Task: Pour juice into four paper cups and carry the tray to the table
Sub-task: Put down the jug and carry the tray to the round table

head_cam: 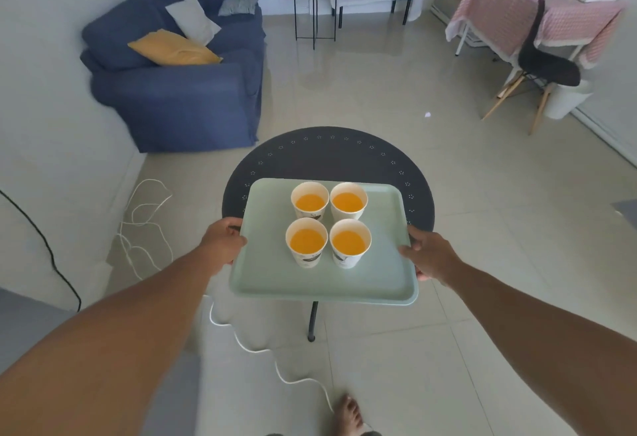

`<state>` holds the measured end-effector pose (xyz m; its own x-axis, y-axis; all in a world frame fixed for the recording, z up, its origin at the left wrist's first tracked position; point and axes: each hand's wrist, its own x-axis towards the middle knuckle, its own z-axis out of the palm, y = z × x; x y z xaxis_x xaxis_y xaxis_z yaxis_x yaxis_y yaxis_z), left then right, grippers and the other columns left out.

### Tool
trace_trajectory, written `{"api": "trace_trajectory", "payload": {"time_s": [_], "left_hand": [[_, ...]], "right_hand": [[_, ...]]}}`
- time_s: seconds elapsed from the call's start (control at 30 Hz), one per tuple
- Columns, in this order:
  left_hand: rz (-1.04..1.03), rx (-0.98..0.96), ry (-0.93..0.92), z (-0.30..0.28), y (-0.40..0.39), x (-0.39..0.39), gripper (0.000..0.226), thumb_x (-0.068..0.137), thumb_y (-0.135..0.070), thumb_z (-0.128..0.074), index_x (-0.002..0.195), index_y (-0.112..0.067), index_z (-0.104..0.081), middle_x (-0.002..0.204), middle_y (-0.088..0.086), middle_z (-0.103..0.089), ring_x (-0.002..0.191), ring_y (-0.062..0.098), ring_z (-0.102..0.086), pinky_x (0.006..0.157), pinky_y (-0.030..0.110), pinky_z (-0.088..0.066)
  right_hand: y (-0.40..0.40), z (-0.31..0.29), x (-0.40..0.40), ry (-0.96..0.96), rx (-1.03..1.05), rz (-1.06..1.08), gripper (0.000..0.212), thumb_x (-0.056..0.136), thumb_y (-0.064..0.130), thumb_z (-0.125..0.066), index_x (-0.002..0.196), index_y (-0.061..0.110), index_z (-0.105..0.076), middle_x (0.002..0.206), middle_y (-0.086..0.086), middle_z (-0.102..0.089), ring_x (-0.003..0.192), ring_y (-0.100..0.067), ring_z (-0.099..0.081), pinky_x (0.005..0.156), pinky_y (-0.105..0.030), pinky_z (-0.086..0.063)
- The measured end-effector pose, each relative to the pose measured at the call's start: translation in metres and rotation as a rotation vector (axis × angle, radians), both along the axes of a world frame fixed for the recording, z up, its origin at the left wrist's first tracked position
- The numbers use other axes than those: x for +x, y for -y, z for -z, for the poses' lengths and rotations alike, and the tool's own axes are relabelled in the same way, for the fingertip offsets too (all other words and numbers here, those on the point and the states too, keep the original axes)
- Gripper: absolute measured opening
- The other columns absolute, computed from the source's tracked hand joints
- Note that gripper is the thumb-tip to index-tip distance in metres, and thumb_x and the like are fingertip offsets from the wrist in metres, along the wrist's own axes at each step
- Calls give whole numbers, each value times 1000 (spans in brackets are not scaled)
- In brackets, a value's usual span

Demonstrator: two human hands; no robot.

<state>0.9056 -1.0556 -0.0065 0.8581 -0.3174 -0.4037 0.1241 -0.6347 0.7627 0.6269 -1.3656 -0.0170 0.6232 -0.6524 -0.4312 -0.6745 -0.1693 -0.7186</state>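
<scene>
Left hand (224,241) is clamped on the left edge of the tray (272,280), fingers curled under and thumb over the rim, and the right hand (429,256) grips the right edge the same way, so both arms are stretched out in front. That pale green tray sits over the near part of a dark round tabletop (327,156); can't really tell whether it's resting on it or just above it. On the tray are four paper cups in a tight two-by-two square, all upright and all with orange juice in them: back left cup (309,199), back right cup (349,200), front left cup (306,241), front right cup (350,242). Further out there's a blue sofa (179,91) by the left wall with a yellow cushion (174,48), a white cord (144,222) looped on the tile floor, and a bare foot (348,415) at the bottom edge.
</scene>
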Motion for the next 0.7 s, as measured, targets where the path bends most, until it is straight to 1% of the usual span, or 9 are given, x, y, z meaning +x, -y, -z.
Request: {"api": "trace_trajectory", "payload": {"time_s": [0.07,0.1,0.2,0.27,0.37,0.4,0.5,0.6,0.7], "left_hand": [[-10,4,-9,4,15,13,39,90,5,-59,123,-16,-67,92,3,-65,77,16,-63,54,29,-51],[-12,9,-13,6,21,19,40,90,4,-60,124,-16,-66,93,3,-65,78,16,-63,54,30,-51],[-4,22,-10,12,38,38,40,89,3,-61,123,-18,-66,95,3,-66,80,19,-65,55,31,-53],[0,25,-17,18,50,52,39,90,3,-62,120,-20,-65,97,4,-66,85,22,-66,57,34,-56],[10,30,-43,25,66,73,37,91,4,-61,117,-23,-64,99,3,-65,92,26,-67,67,44,-62],[15,31,-48,28,72,81,37,91,4,-61,116,-24,-63,100,2,-65,93,26,-67,69,45,-62],[34,39,-62,38,89,106,36,93,4,-61,115,-24,-61,100,3,-65,87,21,-66,63,42,-61],[58,51,-79,48,104,133,38,91,2,-62,116,-26,-64,101,5,-67,92,25,-69,72,51,-64],[90,55,-86,55,119,153,38,92,3,-61,115,-27,-63,102,7,-65,93,25,-69,74,51,-64]], "right_hand": [[17,3,15,-6,-4,-11,49,99,16,-63,144,36,-61,107,-5,-73,97,-28,-71,62,-33,-63],[24,5,21,-13,-6,-17,50,99,17,-63,145,37,-60,108,-4,-73,98,-29,-71,63,-34,-64],[44,12,41,-26,-29,-32,50,99,18,-63,145,37,-60,108,-6,-75,100,-33,-72,74,-46,-66],[56,17,53,-28,-24,-26,50,99,17,-63,144,37,-60,108,-10,-74,102,-35,-72,78,-50,-66],[68,24,72,-50,-38,-24,49,99,17,-62,144,34,-60,107,-10,-71,103,-34,-70,74,-49,-66],[72,27,78,-56,-44,-26,49,98,17,-62,145,33,-60,106,-9,-71,101,-33,-70,72,-47,-67],[83,34,96,-70,-43,-13,52,98,18,-60,147,35,-58,104,-5,-73,99,-29,-71,67,-43,-67],[92,40,115,-95,-51,10,54,97,21,-60,148,39,-57,101,0,-74,95,-26,-72,65,-43,-67],[99,45,131,-136,-67,25,54,95,23,-60,146,41,-57,97,2,-75,92,-26,-72,63,-44,-67]]}}
